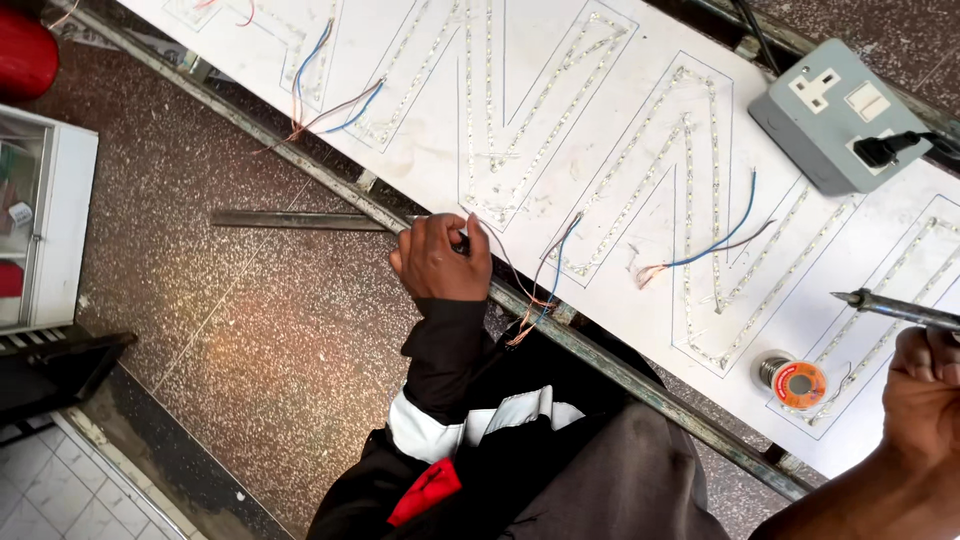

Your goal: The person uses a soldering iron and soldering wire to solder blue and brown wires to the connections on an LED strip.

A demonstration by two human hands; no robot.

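Note:
My left hand (438, 262), in a black sleeve, is closed around a small dark object (462, 244) at the near edge of a long white sign board (590, 150). Outlined letters on the board are filled with rows of small LED strips (560, 95). Thin red and blue wires (545, 285) run from beside this hand over the board's edge. My right hand (922, 390), at the right edge of the view, grips a soldering iron (890, 307). Its tip points left above the board. A spool of solder wire (792, 381) lies on the board just left of that hand.
A grey socket box (835, 115) with a black plug sits at the board's far right. The board rests on a metal frame (330, 180), and a loose metal bar (300, 220) lies on the speckled floor. More wire pairs (715, 245) stick up from the letters. A white cabinet (45, 225) stands at left.

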